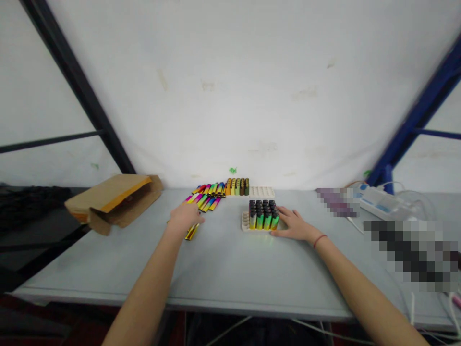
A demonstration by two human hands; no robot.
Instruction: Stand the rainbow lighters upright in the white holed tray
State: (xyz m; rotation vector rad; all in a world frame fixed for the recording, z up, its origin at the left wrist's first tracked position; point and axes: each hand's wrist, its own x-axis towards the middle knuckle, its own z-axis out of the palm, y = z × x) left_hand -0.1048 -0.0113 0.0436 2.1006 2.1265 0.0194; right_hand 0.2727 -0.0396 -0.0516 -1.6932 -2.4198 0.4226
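My right hand (293, 225) is at the right end of a white tray (245, 227), thumb at the front corner and fingers at the back, holding it. Rows of upright lighters (264, 215) with black tops and green-yellow bodies stand in this tray; its left end shows unfilled holes. My left hand (184, 216) reaches down over the table beside a group of shiny multicoloured tubes (209, 203). Its fingertips are mostly hidden. A gold shiny piece (192, 232) lies just below that hand; whether the fingers touch it is unclear.
Behind, against the wall, stand a block of upright yellow-to-brown pieces (237, 186) and another white tray (262, 191). An open cardboard box (115, 197) lies at left. On the right are a power strip (383, 204), cables and blurred-out items. The table's front edge (216, 307) runs below.
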